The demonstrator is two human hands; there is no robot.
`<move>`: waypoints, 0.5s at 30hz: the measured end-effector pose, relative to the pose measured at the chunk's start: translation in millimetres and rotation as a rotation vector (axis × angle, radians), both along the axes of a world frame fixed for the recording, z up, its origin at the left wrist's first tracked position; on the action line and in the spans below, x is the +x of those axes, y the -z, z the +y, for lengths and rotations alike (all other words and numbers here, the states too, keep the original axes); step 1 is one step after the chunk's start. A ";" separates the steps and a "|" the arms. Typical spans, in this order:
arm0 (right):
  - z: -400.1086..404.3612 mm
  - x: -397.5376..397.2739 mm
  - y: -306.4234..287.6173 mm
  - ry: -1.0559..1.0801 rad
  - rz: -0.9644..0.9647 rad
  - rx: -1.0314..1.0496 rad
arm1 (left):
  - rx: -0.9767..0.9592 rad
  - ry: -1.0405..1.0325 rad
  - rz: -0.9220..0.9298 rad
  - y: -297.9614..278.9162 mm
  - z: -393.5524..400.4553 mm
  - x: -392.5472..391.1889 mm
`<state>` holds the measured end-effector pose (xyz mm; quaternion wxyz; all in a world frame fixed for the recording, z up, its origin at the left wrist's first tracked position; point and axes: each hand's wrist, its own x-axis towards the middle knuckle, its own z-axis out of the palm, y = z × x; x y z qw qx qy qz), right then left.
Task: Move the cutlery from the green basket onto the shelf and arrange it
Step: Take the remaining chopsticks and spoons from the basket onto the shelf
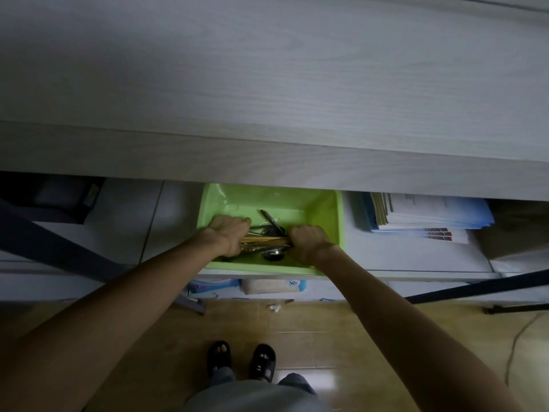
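Observation:
A green basket sits on a lower white ledge, partly under the pale wooden shelf that fills the upper view. Inside lies a heap of cutlery: wooden chopsticks, metal spoons and a dark-handled utensil. My left hand curls round the left end of the chopstick bundle. My right hand grips the right end of the same bundle. Both hands are down inside the basket.
A stack of papers and blue folders lies right of the basket. Tissue packs sit beneath the ledge. A dark bar runs at the left, a black pole at the right. My sandalled feet stand on tan floor.

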<state>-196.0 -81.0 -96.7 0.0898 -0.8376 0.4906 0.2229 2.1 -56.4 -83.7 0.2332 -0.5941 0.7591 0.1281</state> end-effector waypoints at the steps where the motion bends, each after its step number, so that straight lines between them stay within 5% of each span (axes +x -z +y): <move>1: -0.5 0.5 -0.2 0.012 -0.025 0.001 | -0.007 0.005 0.002 0.1 -0.7 -0.1; 15: -5.6 0.5 7.3 0.048 -0.037 0.082 | 0.026 -0.037 0.036 4.7 -5.5 1.9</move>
